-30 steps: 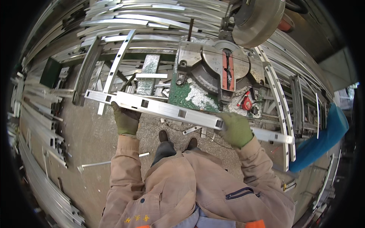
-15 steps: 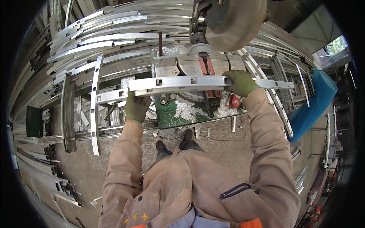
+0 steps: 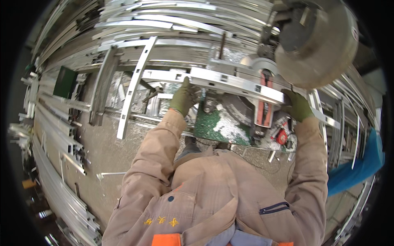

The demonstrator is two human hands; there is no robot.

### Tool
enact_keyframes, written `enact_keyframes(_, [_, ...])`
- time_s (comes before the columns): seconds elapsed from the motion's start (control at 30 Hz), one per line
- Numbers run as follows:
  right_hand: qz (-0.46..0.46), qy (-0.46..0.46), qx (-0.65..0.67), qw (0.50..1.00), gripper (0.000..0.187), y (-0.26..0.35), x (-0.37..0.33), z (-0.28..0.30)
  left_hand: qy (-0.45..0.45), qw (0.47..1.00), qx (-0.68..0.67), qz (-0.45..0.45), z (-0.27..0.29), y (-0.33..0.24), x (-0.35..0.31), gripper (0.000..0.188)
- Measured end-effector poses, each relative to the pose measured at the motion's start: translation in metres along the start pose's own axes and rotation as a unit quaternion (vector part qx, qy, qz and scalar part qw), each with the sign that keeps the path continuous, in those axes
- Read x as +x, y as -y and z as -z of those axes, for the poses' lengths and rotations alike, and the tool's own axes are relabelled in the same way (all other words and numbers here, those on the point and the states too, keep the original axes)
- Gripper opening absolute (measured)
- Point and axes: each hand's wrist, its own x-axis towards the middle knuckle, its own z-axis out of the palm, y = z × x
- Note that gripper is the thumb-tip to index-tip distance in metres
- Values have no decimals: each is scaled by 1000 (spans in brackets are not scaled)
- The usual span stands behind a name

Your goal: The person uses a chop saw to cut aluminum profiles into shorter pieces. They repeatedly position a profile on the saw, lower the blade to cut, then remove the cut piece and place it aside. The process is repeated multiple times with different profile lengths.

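Note:
A short silver aluminium profile with square holes (image 3: 240, 83) spans crosswise over the saw table. My left hand (image 3: 182, 98), in a green glove, grips its left end with the thumb up. My right hand (image 3: 298, 105), also gloved in green, is closed at the right end, its fingers partly hidden. Below the profile lies the cut-off saw's red slot insert (image 3: 263, 112). The saw's large round blade guard (image 3: 316, 45) is raised at upper right. Just behind the held piece, a longer holed bar (image 3: 158, 75) shows past both ends.
An upright holed bar (image 3: 137, 88) stands left of the saw. Metal shavings (image 3: 230, 127) cover the green base (image 3: 205, 125), near a red round part (image 3: 281, 137). Long profiles (image 3: 164, 24) pile up behind; more (image 3: 61, 197) lie at left. Blue sheeting (image 3: 357, 166) hangs at right.
My view has swung left, so the saw and both hands sit further right in the picture. The profile now slants down to the right in view. Both hands stay at its ends.

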Motion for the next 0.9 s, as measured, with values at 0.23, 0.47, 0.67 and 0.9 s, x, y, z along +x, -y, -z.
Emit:
enact_keyframes(0.23, [35,-91,72,993,72,35,9,-36,-116,991,-58,-28,89,-29,-33,116])
enact_keyframes(0.47, [56,-123,91,987,67,124,26,-53,-176,965,33,-193,162,-83,-17,86])
enact_keyframes(0.67, [32,-98,72,992,68,180,50,-55,-184,910,204,-312,160,-98,-21,85])
enact_keyframes(0.9, [10,-77,82,994,72,203,61,-55,-120,682,569,-443,171,-156,-26,92])
